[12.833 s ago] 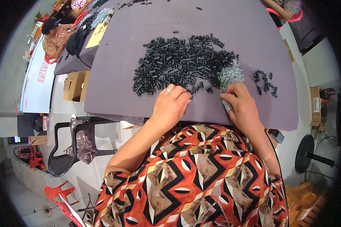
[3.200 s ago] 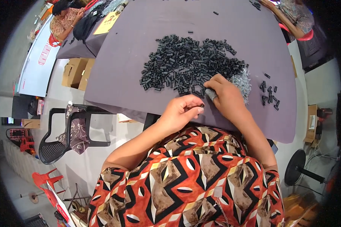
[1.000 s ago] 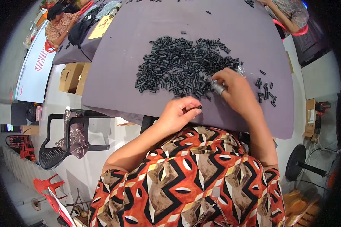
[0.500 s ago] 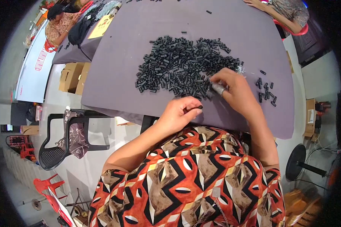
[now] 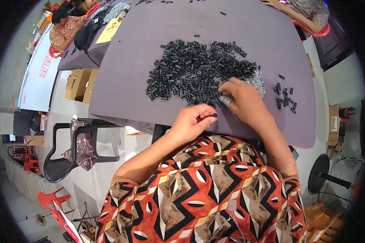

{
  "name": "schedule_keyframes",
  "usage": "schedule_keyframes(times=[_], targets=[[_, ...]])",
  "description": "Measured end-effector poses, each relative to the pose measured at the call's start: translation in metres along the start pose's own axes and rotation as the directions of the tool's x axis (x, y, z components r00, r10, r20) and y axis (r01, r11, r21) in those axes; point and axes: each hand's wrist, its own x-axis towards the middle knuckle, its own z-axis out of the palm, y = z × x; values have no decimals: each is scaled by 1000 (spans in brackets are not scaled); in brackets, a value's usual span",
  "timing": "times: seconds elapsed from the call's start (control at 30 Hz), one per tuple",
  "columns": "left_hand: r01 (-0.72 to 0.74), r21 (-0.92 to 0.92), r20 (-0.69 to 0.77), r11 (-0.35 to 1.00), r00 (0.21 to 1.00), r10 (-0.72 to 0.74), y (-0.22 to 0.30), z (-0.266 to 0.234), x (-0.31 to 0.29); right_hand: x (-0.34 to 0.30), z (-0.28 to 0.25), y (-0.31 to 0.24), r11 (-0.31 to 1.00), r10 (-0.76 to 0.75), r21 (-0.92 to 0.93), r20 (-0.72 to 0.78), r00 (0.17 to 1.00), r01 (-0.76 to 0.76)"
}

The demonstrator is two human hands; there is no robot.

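A broad heap of small black tube-shaped pieces [image 5: 182,69] lies on the grey-covered table [image 5: 129,48]. Close to the table's near edge, my left hand [image 5: 192,121] is closed around one small black piece [image 5: 214,115], whose end shows between thumb and fingers. My right hand [image 5: 247,99] hovers at the heap's near right side with its fingers drawn together; whatever is in them is too small or hidden to name. One of its fingertips wears a silvery-grey wrap [image 5: 226,99]. Partly behind this hand lies a little pile of clear, shiny bits [image 5: 258,83].
Several loose black pieces [image 5: 286,97] are scattered at the table's right. Two other people sit at the far left and far right, one hand [image 5: 273,3] resting on the table. A black chair [image 5: 75,150] stands at left, a round-based stand [image 5: 318,173] at right.
My right hand has shifted slightly left and nearer to my left hand, uncovering more of the clear bits. My left hand keeps its grip on the black piece, nearly still.
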Motion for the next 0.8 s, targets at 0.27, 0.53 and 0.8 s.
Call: schedule_keyframes(times=[0.27, 0.53, 0.8], targets=[[-28, -6, -14, 1000, 999, 28, -1, 0, 0, 13, 14, 3, 951, -50, 301, -88, 995, 75], [-33, 3, -13, 999, 999, 33, 4, -1, -1, 0, -3, 8, 999, 36, 23, 40, 999, -36], [-57, 5, -28, 998, 998, 58, 6, 0, -2, 3, 9, -1, 997, -19, -78, 54, 998, 23]])
